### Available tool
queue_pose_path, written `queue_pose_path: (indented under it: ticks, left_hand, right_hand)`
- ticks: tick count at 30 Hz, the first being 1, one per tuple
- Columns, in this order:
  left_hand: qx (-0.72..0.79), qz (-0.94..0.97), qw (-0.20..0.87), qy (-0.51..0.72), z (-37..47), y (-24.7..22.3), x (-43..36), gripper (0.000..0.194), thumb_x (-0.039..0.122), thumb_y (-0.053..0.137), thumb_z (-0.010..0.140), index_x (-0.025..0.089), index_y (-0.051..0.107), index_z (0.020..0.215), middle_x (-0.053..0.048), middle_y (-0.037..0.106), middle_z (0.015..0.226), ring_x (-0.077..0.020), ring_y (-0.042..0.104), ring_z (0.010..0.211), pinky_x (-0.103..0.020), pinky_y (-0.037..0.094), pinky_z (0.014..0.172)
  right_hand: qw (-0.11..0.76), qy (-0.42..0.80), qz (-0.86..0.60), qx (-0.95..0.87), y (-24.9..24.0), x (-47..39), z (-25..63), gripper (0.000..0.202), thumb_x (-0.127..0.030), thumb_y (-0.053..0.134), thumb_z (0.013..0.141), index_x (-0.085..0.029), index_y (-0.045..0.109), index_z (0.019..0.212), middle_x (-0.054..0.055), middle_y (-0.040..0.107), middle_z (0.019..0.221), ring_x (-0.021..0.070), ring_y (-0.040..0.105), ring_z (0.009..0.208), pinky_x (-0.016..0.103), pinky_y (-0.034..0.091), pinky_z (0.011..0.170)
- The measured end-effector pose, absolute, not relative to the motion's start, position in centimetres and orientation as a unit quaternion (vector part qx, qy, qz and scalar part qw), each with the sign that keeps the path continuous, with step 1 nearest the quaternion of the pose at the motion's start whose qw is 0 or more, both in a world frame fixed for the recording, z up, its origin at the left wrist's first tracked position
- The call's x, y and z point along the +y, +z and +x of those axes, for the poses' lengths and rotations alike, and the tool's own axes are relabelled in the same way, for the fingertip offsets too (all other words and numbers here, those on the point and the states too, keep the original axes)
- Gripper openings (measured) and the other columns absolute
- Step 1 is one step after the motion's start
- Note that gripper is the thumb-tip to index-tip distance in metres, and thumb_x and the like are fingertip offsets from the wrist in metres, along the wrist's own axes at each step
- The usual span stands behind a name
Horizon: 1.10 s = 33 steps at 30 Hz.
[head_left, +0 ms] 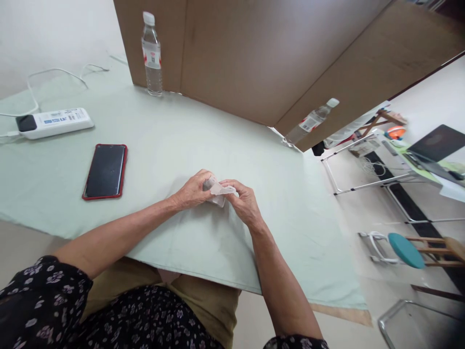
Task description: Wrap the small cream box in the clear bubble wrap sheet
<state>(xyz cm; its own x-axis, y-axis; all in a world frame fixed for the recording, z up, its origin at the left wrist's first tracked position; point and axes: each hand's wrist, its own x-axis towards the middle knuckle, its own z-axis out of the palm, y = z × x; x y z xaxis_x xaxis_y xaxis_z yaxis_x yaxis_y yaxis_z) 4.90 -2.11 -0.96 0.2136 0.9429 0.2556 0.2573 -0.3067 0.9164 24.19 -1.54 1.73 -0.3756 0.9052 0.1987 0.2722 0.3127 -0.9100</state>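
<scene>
Pinching a small white folded cloth between them, left hand and right hand, each grip closed on it

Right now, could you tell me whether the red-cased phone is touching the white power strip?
Apart. The head view shows bare green tablecloth between the red-cased phone and the white power strip.

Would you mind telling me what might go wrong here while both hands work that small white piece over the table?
The small white piece is pinched only at the fingertips of the left hand and right hand, so it might tear or slip. The water bottle stands upright near the table's far edge; a jolt could topple it.
</scene>
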Motion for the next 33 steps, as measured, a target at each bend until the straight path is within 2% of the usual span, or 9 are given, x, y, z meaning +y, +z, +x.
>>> queue_pose_path:
  ticks: [8, 16, 20, 24, 29, 33]
  left_hand:
    - [0.431, 0.691, 0.385, 0.434, 4.7, -0.8, -2.1, 0.02, 0.032, 0.07, 0.077, 0.021, 0.064, 0.092, -0.005, 0.061, 0.101, -0.0194, 0.059, 0.093, -0.031, 0.048, 0.08]
    - [0.437, 0.674, 0.412, 0.429, 4.9, -0.7, -2.2, 0.028, 0.03, 0.064, 0.075, 0.021, 0.063, 0.102, -0.004, 0.063, 0.1, -0.0173, 0.058, 0.084, -0.028, 0.047, 0.072]
    - [0.438, 0.67, 0.423, 0.424, 5.0, -0.3, -2.3, 0.031, 0.035, 0.062, 0.078, 0.02, 0.06, 0.104, -0.002, 0.063, 0.091, -0.0159, 0.055, 0.078, -0.027, 0.045, 0.069]
    - [0.444, 0.662, 0.432, 0.422, 5.1, -0.2, -2.4, 0.034, 0.041, 0.062, 0.079, 0.019, 0.059, 0.105, -0.002, 0.063, 0.091, -0.0155, 0.056, 0.077, -0.028, 0.047, 0.069]
    - [0.463, 0.656, 0.438, 0.405, 5.1, -0.2, -2.4, 0.036, 0.038, 0.061, 0.077, 0.019, 0.057, 0.108, -0.004, 0.065, 0.097, -0.0179, 0.06, 0.084, -0.03, 0.049, 0.073]
    - [0.479, 0.644, 0.444, 0.398, 5.2, -0.2, -2.3, 0.036, 0.035, 0.06, 0.076, 0.018, 0.057, 0.107, -0.005, 0.067, 0.101, -0.0197, 0.062, 0.088, -0.034, 0.05, 0.079]
  right_hand:
    - [0.376, 0.387, -0.419, -0.731, 1.4, -2.2, 24.2, 0.016, -0.036, 0.066, 0.088, -0.025, 0.074, 0.096, 0.005, 0.075, 0.113, 0.022, 0.069, 0.11, 0.039, 0.049, 0.103]
    - [0.392, 0.324, -0.468, -0.723, 1.0, -2.4, 24.9, 0.031, -0.038, 0.066, 0.084, -0.025, 0.069, 0.112, 0.007, 0.073, 0.12, 0.0236, 0.067, 0.111, 0.04, 0.052, 0.093]
    - [0.384, 0.337, -0.48, -0.714, 1.2, -2.4, 25.2, 0.032, -0.038, 0.067, 0.083, -0.025, 0.068, 0.112, 0.006, 0.074, 0.116, 0.0233, 0.067, 0.109, 0.04, 0.051, 0.093]
    - [0.368, 0.37, -0.479, -0.706, 1.4, -2.0, 25.0, 0.032, -0.038, 0.069, 0.082, -0.024, 0.069, 0.111, 0.005, 0.074, 0.116, 0.0227, 0.067, 0.106, 0.039, 0.05, 0.094]
    - [0.385, 0.396, -0.471, -0.688, 1.0, 0.0, 23.9, 0.022, -0.039, 0.068, 0.081, -0.022, 0.074, 0.093, 0.002, 0.076, 0.094, 0.0211, 0.067, 0.088, 0.036, 0.051, 0.085]
    - [0.399, 0.422, -0.475, -0.661, 1.0, 1.2, 23.0, 0.024, -0.04, 0.067, 0.081, -0.02, 0.073, 0.093, 0.001, 0.074, 0.087, 0.0197, 0.066, 0.081, 0.035, 0.052, 0.08]
